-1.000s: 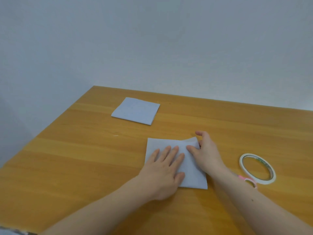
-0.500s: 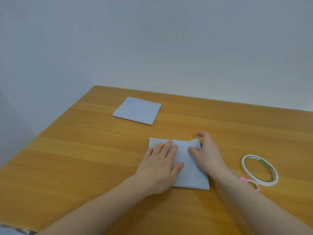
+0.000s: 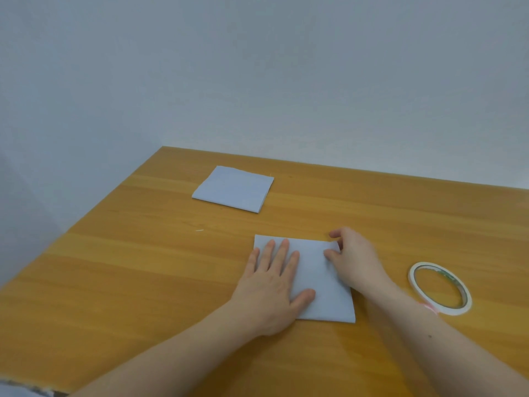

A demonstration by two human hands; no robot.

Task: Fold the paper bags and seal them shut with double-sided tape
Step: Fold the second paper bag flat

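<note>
A pale blue paper bag [image 3: 316, 277] lies flat on the wooden table [image 3: 143, 282] in front of me. My left hand [image 3: 274, 285] presses flat on its left half, fingers straight and spread. My right hand [image 3: 353, 259] pinches the bag's far right corner between thumb and fingers. A second, folded paper bag [image 3: 233, 189] lies farther back on the left. A ring of double-sided tape [image 3: 439, 287] lies flat on the table to the right of my right forearm.
Pale walls meet the table's far edge and its left edge. A pink band shows at my right wrist [image 3: 428, 308], beside the tape ring.
My left hand has slid a little to the left on the bag. My right hand's fingers have drawn in on the far right corner, which now lies lower.
</note>
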